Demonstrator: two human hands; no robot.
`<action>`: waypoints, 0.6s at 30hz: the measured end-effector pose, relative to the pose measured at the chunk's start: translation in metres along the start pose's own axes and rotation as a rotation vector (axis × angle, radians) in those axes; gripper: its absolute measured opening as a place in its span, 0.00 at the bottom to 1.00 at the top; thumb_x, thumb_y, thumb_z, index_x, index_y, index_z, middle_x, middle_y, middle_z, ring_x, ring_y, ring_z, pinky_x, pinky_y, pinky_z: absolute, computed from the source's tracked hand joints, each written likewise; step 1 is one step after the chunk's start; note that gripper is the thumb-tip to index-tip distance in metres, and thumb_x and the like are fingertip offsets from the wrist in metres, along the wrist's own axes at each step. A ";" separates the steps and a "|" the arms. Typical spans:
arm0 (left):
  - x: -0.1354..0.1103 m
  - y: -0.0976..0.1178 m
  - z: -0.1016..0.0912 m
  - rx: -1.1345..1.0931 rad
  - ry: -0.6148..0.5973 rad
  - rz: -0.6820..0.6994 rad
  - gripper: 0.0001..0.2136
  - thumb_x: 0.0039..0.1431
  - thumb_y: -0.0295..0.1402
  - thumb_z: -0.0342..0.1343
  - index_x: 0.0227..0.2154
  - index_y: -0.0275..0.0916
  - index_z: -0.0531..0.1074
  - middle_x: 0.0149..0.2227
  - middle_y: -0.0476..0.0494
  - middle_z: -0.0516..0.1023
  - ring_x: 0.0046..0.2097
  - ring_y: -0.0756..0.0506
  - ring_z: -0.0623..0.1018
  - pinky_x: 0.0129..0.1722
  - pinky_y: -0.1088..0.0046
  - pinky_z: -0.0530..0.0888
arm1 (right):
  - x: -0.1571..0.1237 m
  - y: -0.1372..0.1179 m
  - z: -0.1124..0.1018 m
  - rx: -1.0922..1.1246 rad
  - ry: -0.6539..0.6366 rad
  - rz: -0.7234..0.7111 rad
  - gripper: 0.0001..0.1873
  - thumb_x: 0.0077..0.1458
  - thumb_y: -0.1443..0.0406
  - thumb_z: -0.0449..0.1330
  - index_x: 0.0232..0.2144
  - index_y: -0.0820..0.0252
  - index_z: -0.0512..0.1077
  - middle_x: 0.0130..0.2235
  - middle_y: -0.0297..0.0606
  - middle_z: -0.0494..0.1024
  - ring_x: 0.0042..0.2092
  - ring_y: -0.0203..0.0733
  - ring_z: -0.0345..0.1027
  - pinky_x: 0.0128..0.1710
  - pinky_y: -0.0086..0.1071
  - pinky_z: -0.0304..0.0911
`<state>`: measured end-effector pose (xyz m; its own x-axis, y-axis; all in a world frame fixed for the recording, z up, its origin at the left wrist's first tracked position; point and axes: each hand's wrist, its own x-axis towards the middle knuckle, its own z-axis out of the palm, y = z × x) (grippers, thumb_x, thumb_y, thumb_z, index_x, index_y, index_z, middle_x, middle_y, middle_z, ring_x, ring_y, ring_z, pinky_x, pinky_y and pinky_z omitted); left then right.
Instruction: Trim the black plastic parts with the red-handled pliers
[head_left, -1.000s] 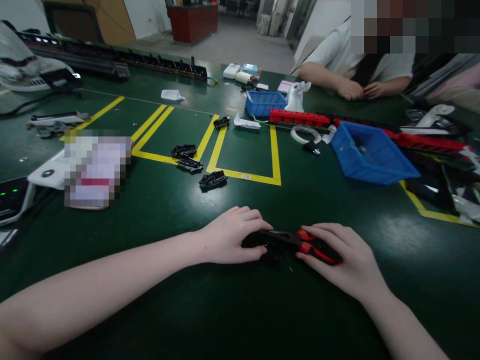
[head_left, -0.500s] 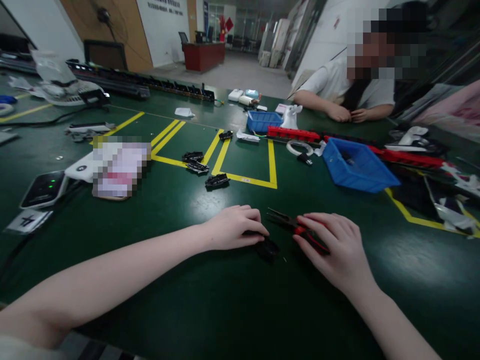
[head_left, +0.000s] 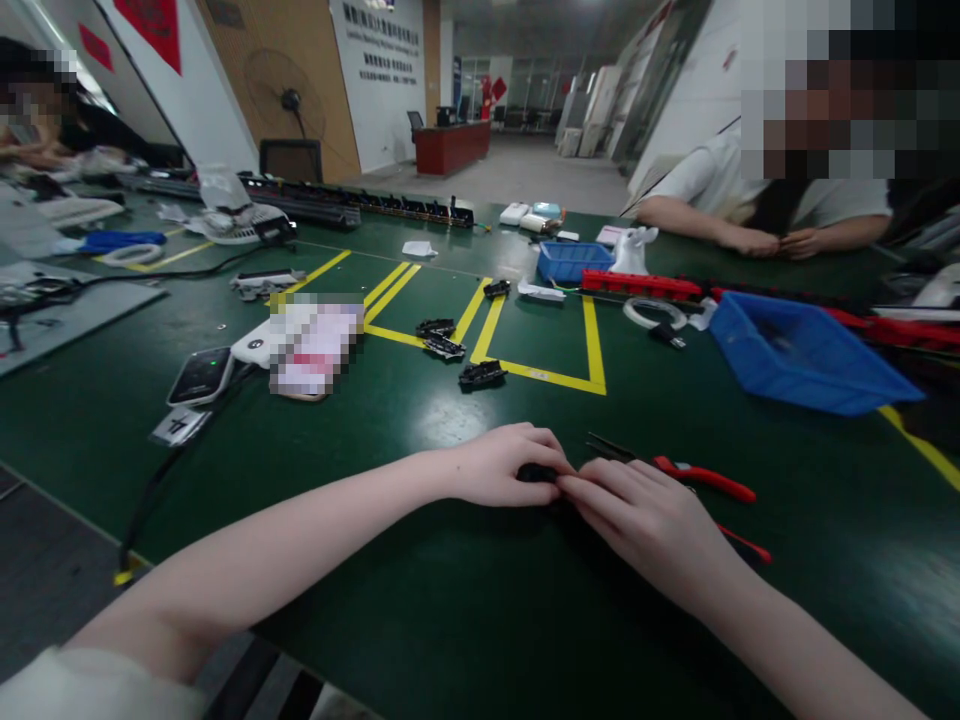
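Note:
My left hand (head_left: 510, 465) is closed around a small black plastic part (head_left: 537, 473), mostly covered by the fingers. Right against it, my right hand (head_left: 637, 510) has its fingers pressed together at the part's right end; whether they grip the part itself or something tiny on it is hidden. Red-handled long-nose pliers (head_left: 709, 478) lie on the green table (head_left: 420, 620) beyond and beside the right hand, partly covered by it. Several similar black parts (head_left: 483, 374) rest farther back near the yellow tape lines.
A blue bin (head_left: 810, 360) stands at the right, with a smaller blue bin (head_left: 570, 262) behind it. Red strips (head_left: 641, 284) and a coiled white cable (head_left: 654, 314) are nearby. At left lie a phone (head_left: 315, 350) and a black cable (head_left: 146, 500). Another person (head_left: 765, 215) sits across the table.
My right hand has let go of the pliers, which now lie on the table, and has moved left to meet my left hand at the black part. The view has turned left.

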<state>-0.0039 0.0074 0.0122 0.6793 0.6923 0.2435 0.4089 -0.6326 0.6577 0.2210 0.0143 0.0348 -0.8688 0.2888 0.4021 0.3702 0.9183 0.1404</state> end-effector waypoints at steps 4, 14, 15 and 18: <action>-0.003 -0.001 -0.006 -0.016 -0.051 0.033 0.14 0.61 0.37 0.59 0.48 0.37 0.74 0.49 0.40 0.74 0.51 0.43 0.73 0.53 0.66 0.68 | -0.003 0.000 0.002 -0.016 0.001 -0.067 0.13 0.62 0.73 0.50 0.40 0.61 0.75 0.37 0.41 0.77 0.36 0.39 0.70 0.36 0.32 0.62; 0.001 -0.005 0.000 -0.024 -0.019 0.032 0.15 0.57 0.39 0.63 0.45 0.37 0.75 0.44 0.43 0.74 0.47 0.45 0.74 0.48 0.70 0.70 | 0.010 -0.003 -0.004 -0.054 -0.167 -0.063 0.08 0.55 0.74 0.55 0.33 0.60 0.73 0.35 0.38 0.78 0.31 0.38 0.69 0.33 0.33 0.61; 0.001 -0.005 0.000 -0.017 -0.016 0.038 0.15 0.57 0.38 0.63 0.44 0.37 0.75 0.44 0.43 0.74 0.46 0.45 0.74 0.47 0.70 0.70 | 0.013 -0.003 -0.004 -0.042 -0.198 -0.046 0.07 0.55 0.74 0.57 0.31 0.60 0.72 0.34 0.37 0.78 0.30 0.38 0.69 0.32 0.32 0.60; 0.000 -0.003 -0.001 -0.006 -0.006 0.043 0.14 0.56 0.38 0.64 0.42 0.35 0.75 0.43 0.43 0.74 0.45 0.45 0.74 0.47 0.71 0.70 | 0.025 -0.003 -0.007 -0.008 -0.334 -0.037 0.05 0.54 0.73 0.59 0.31 0.60 0.72 0.33 0.37 0.79 0.30 0.38 0.72 0.33 0.32 0.61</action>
<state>-0.0056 0.0099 0.0108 0.6997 0.6626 0.2672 0.3761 -0.6595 0.6509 0.2008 0.0166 0.0504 -0.9411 0.3290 0.0778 0.3374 0.9282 0.1570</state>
